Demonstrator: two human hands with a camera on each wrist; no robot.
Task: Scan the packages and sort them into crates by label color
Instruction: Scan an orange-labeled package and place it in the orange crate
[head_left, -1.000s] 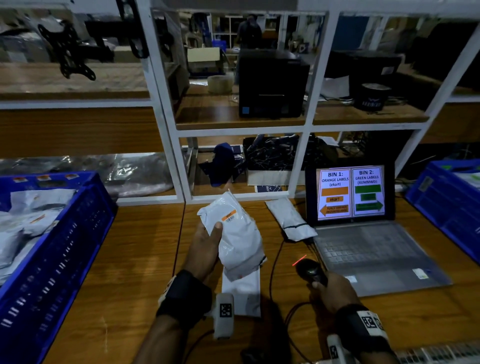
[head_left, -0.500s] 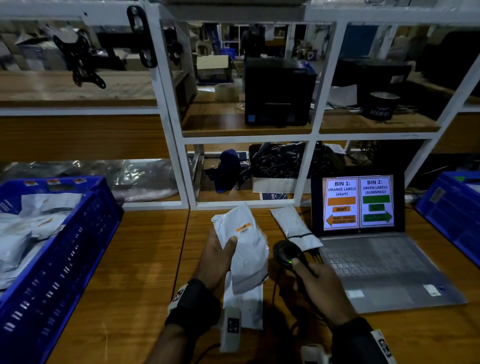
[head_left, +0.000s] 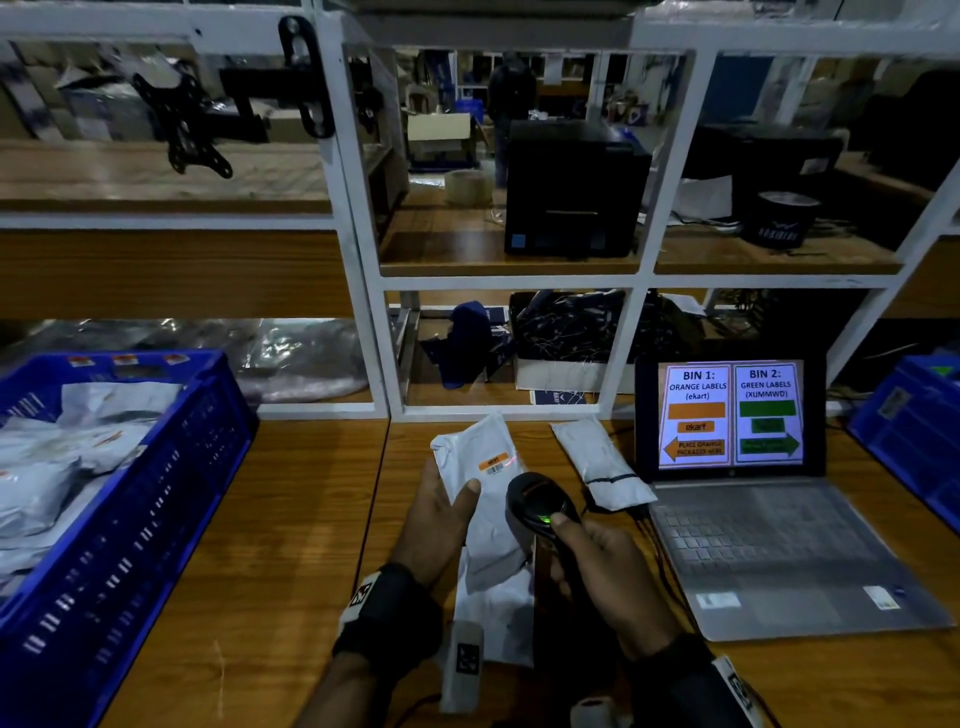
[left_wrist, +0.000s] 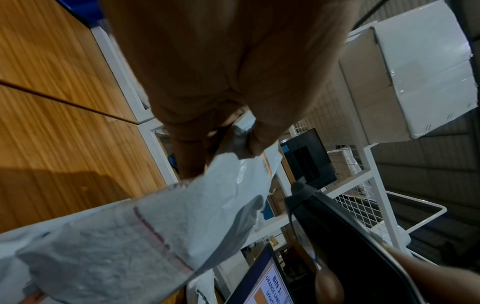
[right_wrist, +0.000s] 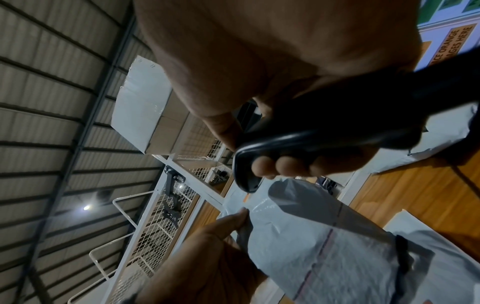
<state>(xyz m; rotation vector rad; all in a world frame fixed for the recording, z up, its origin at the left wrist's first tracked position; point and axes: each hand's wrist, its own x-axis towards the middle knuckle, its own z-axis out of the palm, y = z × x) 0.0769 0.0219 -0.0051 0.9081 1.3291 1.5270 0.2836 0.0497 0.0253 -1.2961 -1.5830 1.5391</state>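
My left hand (head_left: 441, 512) grips a white poly package (head_left: 485, 499) above the table, thumb on its front just below an orange label (head_left: 493, 461). A red scan line falls beside that label. My right hand (head_left: 597, 561) grips a black barcode scanner (head_left: 540, 506) with a green light lit, its head close to the package's right edge. In the left wrist view my fingers pinch the package (left_wrist: 145, 242) and the scanner (left_wrist: 345, 236) is at the right. The right wrist view has the scanner (right_wrist: 324, 131) in my curled fingers above the package (right_wrist: 324, 236).
Another white package (head_left: 498, 618) lies flat under the held one, a third (head_left: 602, 467) by the laptop (head_left: 769, 540), whose screen shows bin 1 orange left, bin 2 green right. A blue crate (head_left: 135, 519) with several packages stands left, another blue crate (head_left: 914, 436) right. Shelving rises behind.
My right hand has raised the scanner from the table and brought it up to the package's label; its light turned green. The package stayed in my left hand.
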